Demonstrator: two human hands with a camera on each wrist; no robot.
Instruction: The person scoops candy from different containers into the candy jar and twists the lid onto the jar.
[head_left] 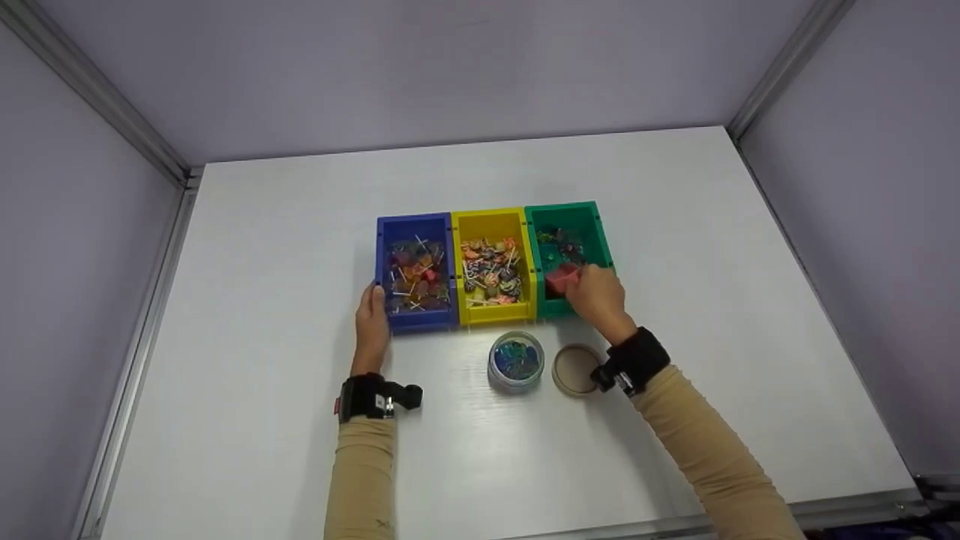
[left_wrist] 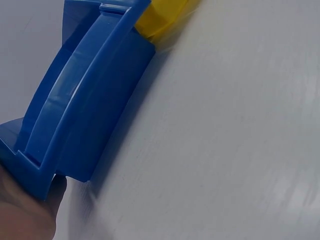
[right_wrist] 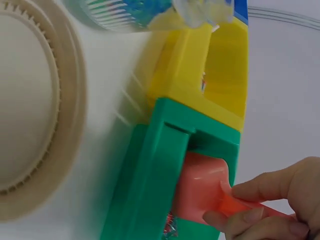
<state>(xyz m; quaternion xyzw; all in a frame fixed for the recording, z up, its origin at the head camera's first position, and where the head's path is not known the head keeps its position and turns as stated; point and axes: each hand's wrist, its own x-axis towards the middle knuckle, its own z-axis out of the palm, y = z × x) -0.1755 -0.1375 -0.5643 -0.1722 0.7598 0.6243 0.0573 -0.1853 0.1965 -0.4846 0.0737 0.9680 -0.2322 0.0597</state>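
My right hand [head_left: 598, 298] pinches the handle of a translucent red scoop [right_wrist: 202, 187], thumb on one side and fingers on the other. The scoop's cup is inside the near end of the green bin [head_left: 600, 240], where dark, shiny wrapped pieces [head_left: 562, 244] lie. At the outer left side of the blue bin [head_left: 420, 324], my left hand [head_left: 371, 330] grips the wall near the front corner. Lollipops with white sticks [head_left: 418, 277] lie in that blue bin. The yellow bin [head_left: 495, 313] between them holds striped lollipops [head_left: 491, 274].
A clear jar [head_left: 516, 364] of blue and green pieces stands open in front of the yellow bin. Its round beige lid [head_left: 576, 370] lies to the right, partly under my right wrist camera. The white table [head_left: 262, 300] is bounded by pale panels at the back and sides.
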